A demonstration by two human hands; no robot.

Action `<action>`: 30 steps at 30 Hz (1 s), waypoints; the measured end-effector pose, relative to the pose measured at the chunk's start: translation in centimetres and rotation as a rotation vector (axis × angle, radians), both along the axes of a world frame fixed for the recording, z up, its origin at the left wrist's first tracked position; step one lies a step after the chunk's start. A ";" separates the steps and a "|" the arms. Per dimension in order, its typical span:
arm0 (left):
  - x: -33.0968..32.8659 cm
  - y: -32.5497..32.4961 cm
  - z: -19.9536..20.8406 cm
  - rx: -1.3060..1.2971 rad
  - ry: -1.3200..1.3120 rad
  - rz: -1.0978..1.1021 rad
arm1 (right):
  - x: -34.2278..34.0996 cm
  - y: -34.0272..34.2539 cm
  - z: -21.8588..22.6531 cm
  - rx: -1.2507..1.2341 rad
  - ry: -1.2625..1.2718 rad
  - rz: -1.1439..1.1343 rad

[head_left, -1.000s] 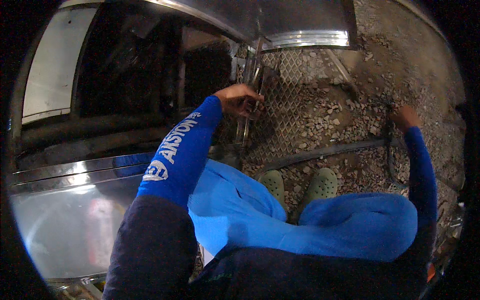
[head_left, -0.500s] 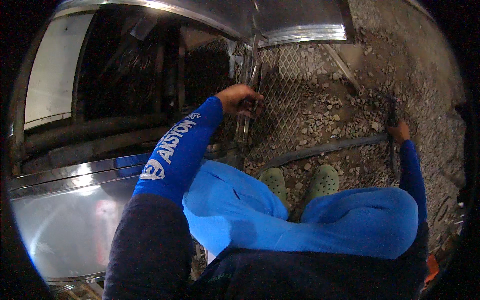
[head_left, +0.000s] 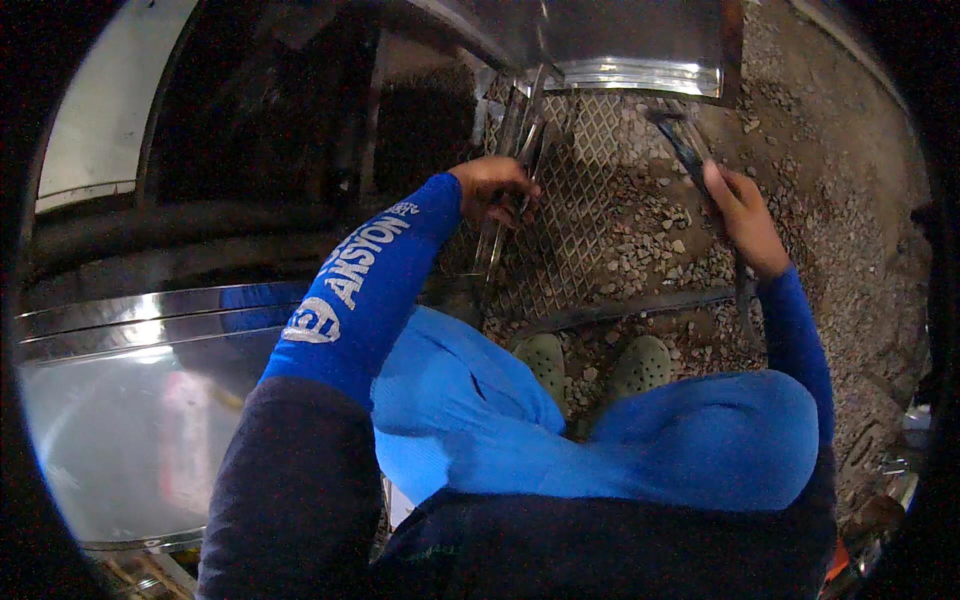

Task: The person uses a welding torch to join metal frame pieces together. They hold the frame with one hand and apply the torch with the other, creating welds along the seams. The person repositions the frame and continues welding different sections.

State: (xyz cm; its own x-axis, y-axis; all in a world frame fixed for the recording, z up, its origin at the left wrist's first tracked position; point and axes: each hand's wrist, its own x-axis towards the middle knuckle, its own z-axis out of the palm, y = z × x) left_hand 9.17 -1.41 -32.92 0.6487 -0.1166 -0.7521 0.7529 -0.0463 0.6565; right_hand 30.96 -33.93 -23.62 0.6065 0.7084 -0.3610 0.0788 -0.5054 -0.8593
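My left hand (head_left: 497,188) is closed, its fingers curled beside a shiny metal upright (head_left: 492,245) at the edge of the metal structure. What lies between those fingers is too small and dark to make out. My right hand (head_left: 745,215) is wrapped around a long dark tool (head_left: 682,145), hammer-like in outline. Its far end points up and left, and its handle runs down past my wrist. Blur keeps its exact kind unclear. Both hands are apart, the right one above the gravel.
Expanded metal mesh (head_left: 560,220) stands beside the upright. A shiny panel (head_left: 640,78) is at the far side, and a curved metal sheet (head_left: 110,430) at the left. A dark strip (head_left: 640,306) lies on the gravel (head_left: 655,240) before my green clogs (head_left: 640,366).
My right hand has risen and swung left and away from me with the dark tool, toward the mesh. My left hand stays by the upright; the whole view has shifted slightly.
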 end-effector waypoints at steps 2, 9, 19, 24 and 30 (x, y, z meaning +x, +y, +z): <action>0.0 0.5 0.0 0.121 -0.112 -0.223 | -0.8 4.4 -0.6 0.111 0.062 -0.015; 0.3 1.4 -1.3 0.102 0.012 -0.253 | -0.1 13.3 -2.7 -0.052 0.046 0.082; 0.2 0.1 0.6 -0.001 -0.012 -0.155 | 0.8 17.3 -4.2 -0.204 -0.068 0.148; 0.4 -0.6 0.7 -0.089 0.188 0.120 | 0.9 17.1 -3.9 -0.260 -0.042 0.160; 0.5 0.0 0.1 -0.018 0.100 -0.030 | 0.0 17.0 -3.6 -0.198 -0.101 0.143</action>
